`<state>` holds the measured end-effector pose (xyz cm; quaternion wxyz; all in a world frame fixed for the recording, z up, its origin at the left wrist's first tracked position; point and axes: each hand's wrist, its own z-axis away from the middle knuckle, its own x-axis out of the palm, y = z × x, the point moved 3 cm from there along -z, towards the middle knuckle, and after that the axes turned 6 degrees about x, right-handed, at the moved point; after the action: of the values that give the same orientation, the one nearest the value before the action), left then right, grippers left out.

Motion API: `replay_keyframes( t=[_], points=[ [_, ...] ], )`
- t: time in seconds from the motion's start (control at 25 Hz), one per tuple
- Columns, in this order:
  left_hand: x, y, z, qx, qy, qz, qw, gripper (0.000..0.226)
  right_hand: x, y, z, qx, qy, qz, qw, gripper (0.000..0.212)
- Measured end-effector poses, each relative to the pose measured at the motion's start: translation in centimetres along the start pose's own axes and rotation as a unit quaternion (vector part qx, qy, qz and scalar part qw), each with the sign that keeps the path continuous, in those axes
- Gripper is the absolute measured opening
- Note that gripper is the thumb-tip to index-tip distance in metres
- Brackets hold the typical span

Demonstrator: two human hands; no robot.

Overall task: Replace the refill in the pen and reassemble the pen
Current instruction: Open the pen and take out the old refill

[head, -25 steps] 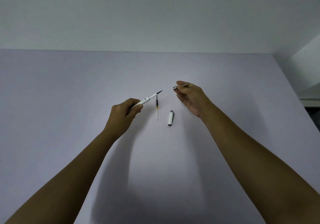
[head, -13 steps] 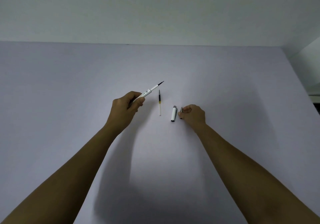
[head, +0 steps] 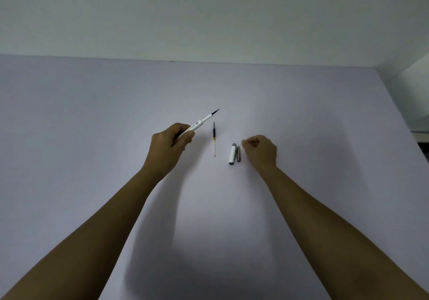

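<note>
My left hand (head: 170, 145) is closed around a white pen barrel (head: 199, 123), with a dark refill tip sticking out of it up and to the right. A loose refill (head: 214, 140), dark at the top and clear at the bottom, lies on the table just right of that hand. Further right lie a white pen cap (head: 232, 154) and, beside it, a small grey metal tip piece (head: 238, 154). My right hand (head: 261, 152) is curled into a loose fist just right of the grey piece, with nothing visible in it.
The objects rest on a wide pale lilac table (head: 92, 114) that ends at a white wall (head: 209, 16) behind. The table's right edge (head: 394, 105) runs diagonally at the far right.
My right hand came down from mid-air to the table and let go of the grey metal piece beside the white cap. My left hand with the barrel stayed nearly still.
</note>
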<state>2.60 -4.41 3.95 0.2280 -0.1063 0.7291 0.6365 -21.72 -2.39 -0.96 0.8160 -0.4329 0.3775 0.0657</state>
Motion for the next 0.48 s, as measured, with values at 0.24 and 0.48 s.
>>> replay_keyframes(
  t=[0.24, 0.48],
  points=[
    [-1.9, 0.3, 0.0, 0.015, 0.018, -0.017, 1.0, 0.006, 2.0, -8.8, 3.9, -0.149, -0.237, -0.138, 0.95, 0.008],
    [-1.8, -0.7, 0.6, 0.005, 0.001, -0.04, 0.999, 0.008, 1.8, -9.9, 2.9, -0.037, -0.244, -0.337, 0.909, 0.012]
  ],
)
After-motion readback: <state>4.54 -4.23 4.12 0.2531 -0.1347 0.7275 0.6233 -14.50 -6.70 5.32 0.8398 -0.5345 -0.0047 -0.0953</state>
